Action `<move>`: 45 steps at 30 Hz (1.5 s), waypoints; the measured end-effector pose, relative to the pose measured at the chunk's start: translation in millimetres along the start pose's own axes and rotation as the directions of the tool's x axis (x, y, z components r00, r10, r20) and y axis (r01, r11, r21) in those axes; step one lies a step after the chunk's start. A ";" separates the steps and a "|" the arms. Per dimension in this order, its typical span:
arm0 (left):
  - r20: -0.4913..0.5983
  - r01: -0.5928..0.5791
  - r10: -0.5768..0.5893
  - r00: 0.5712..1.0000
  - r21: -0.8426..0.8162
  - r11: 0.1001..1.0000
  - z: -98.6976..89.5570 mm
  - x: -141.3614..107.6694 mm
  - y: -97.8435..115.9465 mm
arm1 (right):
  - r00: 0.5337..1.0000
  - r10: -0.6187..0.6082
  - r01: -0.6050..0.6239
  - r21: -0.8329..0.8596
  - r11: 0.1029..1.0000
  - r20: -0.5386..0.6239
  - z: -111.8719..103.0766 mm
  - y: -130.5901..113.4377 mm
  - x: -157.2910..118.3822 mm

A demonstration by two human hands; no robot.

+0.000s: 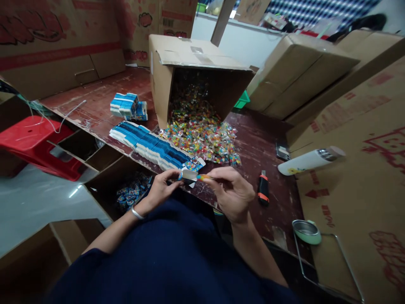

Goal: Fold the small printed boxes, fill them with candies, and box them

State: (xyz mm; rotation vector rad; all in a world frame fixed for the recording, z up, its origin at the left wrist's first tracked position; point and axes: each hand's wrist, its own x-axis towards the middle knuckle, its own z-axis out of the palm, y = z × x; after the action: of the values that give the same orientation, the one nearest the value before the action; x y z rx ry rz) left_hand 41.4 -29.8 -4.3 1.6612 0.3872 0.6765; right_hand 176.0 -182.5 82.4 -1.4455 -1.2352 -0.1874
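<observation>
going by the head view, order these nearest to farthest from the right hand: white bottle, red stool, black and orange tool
From the right hand:
1. Black and orange tool: just to its right, on the tabletop.
2. White bottle: farther right, beyond the tool.
3. Red stool: far left, past the table's edge.

Worn red-brown table (104, 90) with scuffed paint, grey floor (28, 202) catching a bright streak of light (75, 192), red plastic stool (30, 131) at the left, white wall (204, 31) behind, wooden post (222, 23) slanting before it, blue-and-white checked cloth (303, 14) above, printed cardboard cartons (57, 29) at the back left
</observation>
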 end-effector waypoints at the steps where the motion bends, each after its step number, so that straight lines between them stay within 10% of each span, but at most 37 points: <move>1: 0.010 0.005 -0.005 1.000 -0.007 1.000 1.4 -0.5 0.3 | 0.999 -0.001 0.002 -0.032 0.999 0.040 4.3 4.0 1.6; 18: -0.018 0.102 -0.107 0.994 -0.186 0.977 9.6 -6.5 -4.5 | 0.959 0.000 0.067 -0.224 0.972 0.284 27.0 49.4 9.0; 27: -0.001 0.126 -0.139 0.990 -0.422 0.898 5.7 -4.7 -1.6 | 0.872 0.477 -0.488 0.104 0.867 0.109 51.1 62.7 -42.0; 37: 0.146 0.276 -0.238 0.960 -0.362 0.891 2.6 -12.0 11.3 | 0.970 0.179 -0.159 -0.125 0.979 0.168 45.1 67.0 -35.9; 45: 0.132 0.270 -0.238 0.962 -0.345 0.899 1.1 -12.7 17.8 | 0.968 0.207 -0.190 -0.126 0.974 0.142 44.3 65.3 -44.4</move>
State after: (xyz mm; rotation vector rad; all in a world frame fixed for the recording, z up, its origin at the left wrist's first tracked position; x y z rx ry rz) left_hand 30.2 -41.8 10.2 1.2572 0.3844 0.4455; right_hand 182.9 -157.4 -4.3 -1.6970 -1.2093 -0.0069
